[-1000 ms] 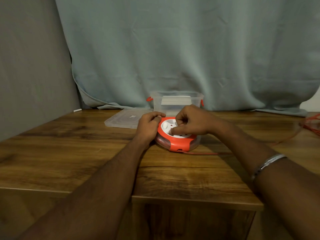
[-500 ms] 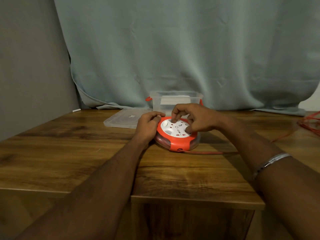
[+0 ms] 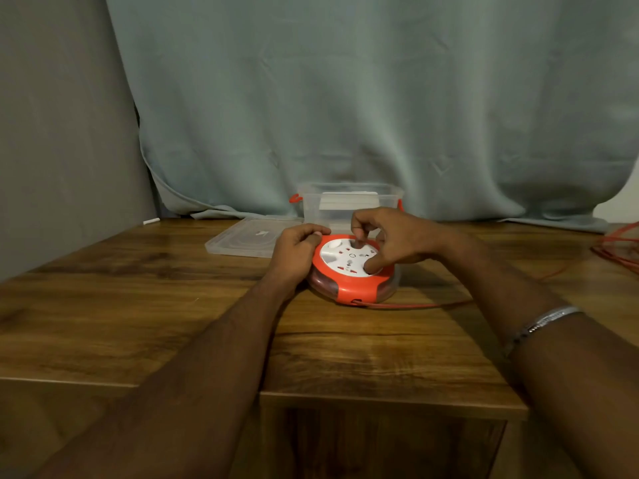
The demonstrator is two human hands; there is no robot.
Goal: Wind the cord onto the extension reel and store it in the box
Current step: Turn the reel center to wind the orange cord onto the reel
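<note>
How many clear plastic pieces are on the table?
2. The box stands at the back by the curtain, behind the reel. Its lid lies flat to its left. Nothing else clear shows, though the hands may hide something.

The extension reel [image 3: 352, 271] is a round orange one with a white socket face, lying flat on the wooden table, sockets up. Its thin orange cord [image 3: 415, 305] comes out of the front edge and trails off to the right across the table. The box [image 3: 349, 205] is a clear plastic tub with orange clips, open, sitting just behind the reel.
</note>
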